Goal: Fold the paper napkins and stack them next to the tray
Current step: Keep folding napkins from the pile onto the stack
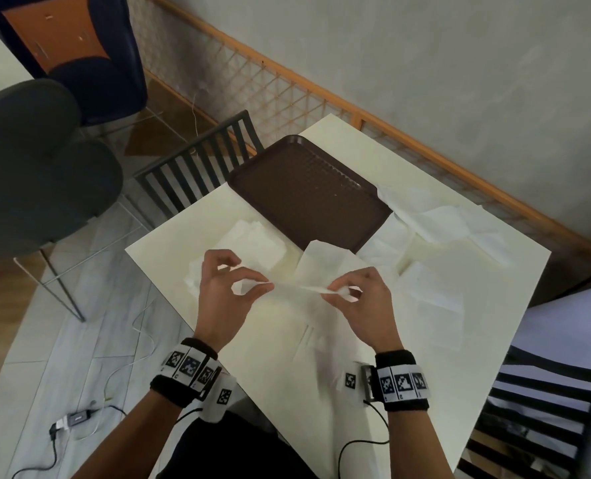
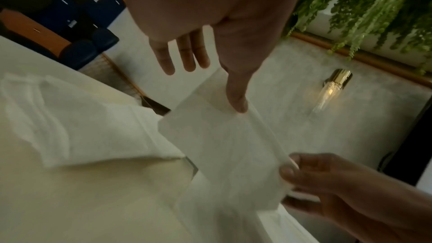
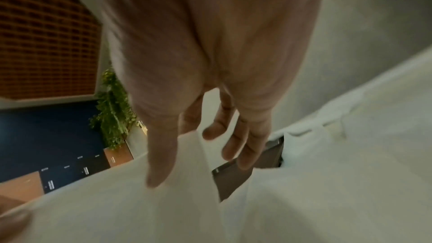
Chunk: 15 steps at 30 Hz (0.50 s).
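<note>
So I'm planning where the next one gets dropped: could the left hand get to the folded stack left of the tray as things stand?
Probably yes: the stack lies just beyond the left hand with nothing between, though that hand is busy pinching the napkin.

The room is dim and the light is soft. The pale counter [image 1: 459, 340] is the brightest thing, with only weak shadows on it. A small lamp [image 2: 332, 90] glows yellow on the wall. Both wrist pictures are blurry, and my fingers [image 3: 243, 147] look smeared. Straight lines bend near the edges.
</note>
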{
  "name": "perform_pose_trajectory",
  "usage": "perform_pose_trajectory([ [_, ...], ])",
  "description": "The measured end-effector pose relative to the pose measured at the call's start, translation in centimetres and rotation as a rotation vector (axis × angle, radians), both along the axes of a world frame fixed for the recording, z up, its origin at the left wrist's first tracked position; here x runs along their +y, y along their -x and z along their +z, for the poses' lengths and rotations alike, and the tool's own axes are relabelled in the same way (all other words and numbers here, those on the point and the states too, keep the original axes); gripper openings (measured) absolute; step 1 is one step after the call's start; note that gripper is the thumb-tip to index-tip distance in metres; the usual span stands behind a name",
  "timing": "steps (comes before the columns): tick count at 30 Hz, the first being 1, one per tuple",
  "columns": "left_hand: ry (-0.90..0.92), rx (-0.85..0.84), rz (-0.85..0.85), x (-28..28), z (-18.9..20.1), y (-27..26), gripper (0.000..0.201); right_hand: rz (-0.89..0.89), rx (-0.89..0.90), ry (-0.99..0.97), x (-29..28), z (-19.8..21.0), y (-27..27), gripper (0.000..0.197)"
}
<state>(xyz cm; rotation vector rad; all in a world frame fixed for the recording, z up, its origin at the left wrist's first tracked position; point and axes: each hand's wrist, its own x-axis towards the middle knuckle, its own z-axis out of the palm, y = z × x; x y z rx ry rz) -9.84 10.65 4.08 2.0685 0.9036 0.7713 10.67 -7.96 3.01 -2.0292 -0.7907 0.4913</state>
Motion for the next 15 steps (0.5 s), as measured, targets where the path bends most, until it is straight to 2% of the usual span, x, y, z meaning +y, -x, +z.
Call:
perform_pose_trajectory([
  [2,0.010,0.043,-0.074,0.7,0.7,1.1,0.017,0.096,-0.004,0.055,-0.2,0.3,-0.8,0.019],
  [5,0.294,-0.029,-0.095,1.5,2.1,2.2,0.018,0.141,0.217,-0.071,1.0,1.7,-1.6,0.018],
  [6,0.351,-0.062,-0.046,1.7,2.1,2.5,0.019,0.131,0.290,-0.123,1.9,2.2,-1.5,0.024],
  [8,0.325,-0.091,0.060,2.1,1.8,2.8,0.022,0.146,0.394,-0.142,4.1,2.7,-0.7,0.047],
  [9,0.285,-0.081,0.102,2.4,1.4,3.0,0.022,0.156,0.391,-0.132,5.3,2.5,-0.3,0.057],
  [11,0.224,-0.071,0.167,3.0,0.1,3.4,0.016,0.123,0.312,-0.130,7.8,1.6,0.1,0.062],
  [13,0.158,-0.040,0.200,4.0,-1.3,3.7,0.013,0.091,0.216,-0.124,10.5,0.6,0.2,0.054],
  [15,0.056,0.036,0.230,5.0,-2.9,3.9,0.020,0.131,0.100,-0.068,13.3,-0.5,0.5,0.035],
])
